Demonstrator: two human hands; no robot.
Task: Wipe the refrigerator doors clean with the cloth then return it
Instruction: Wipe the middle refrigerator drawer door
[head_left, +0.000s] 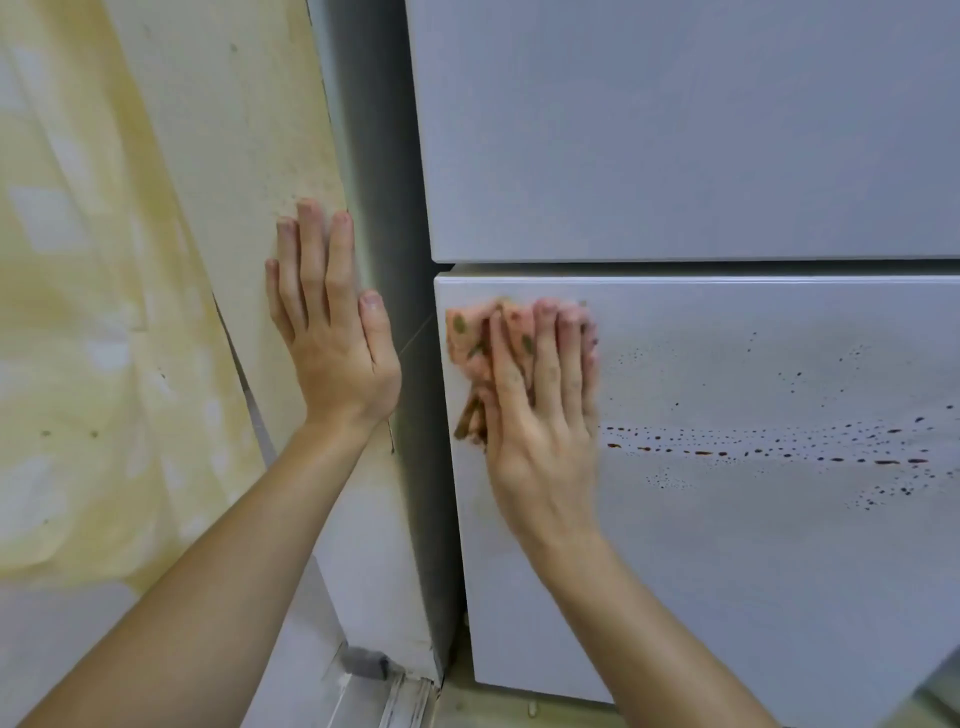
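The refrigerator fills the right side, with a grey upper door (675, 130) and a grey lower door (727, 571) split by a dark gap. My right hand (540, 410) presses a crumpled pink cloth (470, 343) with green spots flat against the lower door's top left corner. Bands of dark droplets (779, 452) run across the lower door to the right of the hand. My left hand (332, 322) lies flat with fingers spread on the cream wall panel (234, 156) beside the refrigerator, holding nothing.
A pale yellow curtain (78, 312) hangs at the left. A narrow shadowed gap (389, 208) separates the wall panel from the refrigerator's side. A metal floor track (405, 701) and a strip of floor show at the bottom.
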